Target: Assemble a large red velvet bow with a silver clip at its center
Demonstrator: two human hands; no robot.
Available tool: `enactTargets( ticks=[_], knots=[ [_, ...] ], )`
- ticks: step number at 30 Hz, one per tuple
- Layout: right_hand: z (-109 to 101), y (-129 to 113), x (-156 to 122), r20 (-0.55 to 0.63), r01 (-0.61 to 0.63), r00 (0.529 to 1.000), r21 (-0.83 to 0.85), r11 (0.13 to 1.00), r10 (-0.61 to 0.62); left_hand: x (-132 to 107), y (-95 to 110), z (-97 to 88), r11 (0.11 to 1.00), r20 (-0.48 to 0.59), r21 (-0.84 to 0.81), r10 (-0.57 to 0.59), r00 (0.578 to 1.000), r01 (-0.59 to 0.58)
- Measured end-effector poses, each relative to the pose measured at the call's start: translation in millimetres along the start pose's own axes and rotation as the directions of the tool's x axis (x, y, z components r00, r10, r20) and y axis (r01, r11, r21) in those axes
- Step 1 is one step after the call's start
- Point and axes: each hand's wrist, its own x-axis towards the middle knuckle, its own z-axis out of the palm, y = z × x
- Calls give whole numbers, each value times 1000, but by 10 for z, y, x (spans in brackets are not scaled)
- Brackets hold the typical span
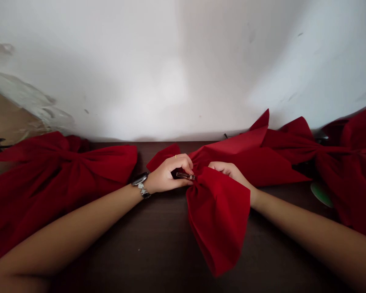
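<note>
A large red fabric bow [221,211] lies turned in front of me, gathered tightly at its middle. My left hand [173,175] is closed at that gathered centre, thumb and fingers around a small metal hair clip [186,176] that sits against the cloth. The clip's far end is hidden in the folds. My right hand [228,171] is bent behind the front loop, its fingers closed on the bow's gathered cloth and partly covered by it. One loop hangs toward me, and the tails spread away to the right.
Another red bow [64,162] lies at the left, and more red bows [347,162] are heaped at the right. A green round object [321,194] rests near the right heap. Clear plastic and a brown carton [6,110] stand far left. Behind the dark table [134,248] rises a white wall [140,73].
</note>
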Motion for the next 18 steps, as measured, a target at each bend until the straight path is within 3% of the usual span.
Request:
enactTargets(
  ticks=[5,9,12,15,18],
  knots=[
    [0,4,16,8,3,1000,-11,1000,-3,-1,62,2,997,-12,75,21,1000,-20],
    [-61,-39,66,-105,74,991,-70,995,-81,-31,32,17,989,-53,142,50,997,-42],
    [-105,-135,80,-141,164,976,-21,986,-165,-38,8,26,968,-50,214,143,988,-130],
    [-111,-235,55,62,178,981,78,981,-183,-27,18,35,947,-39,251,217,975,-200],
    [-94,-286,26,250,130,958,55,990,-140,-17,49,45,941,-17,266,220,975,-208]
  ],
)
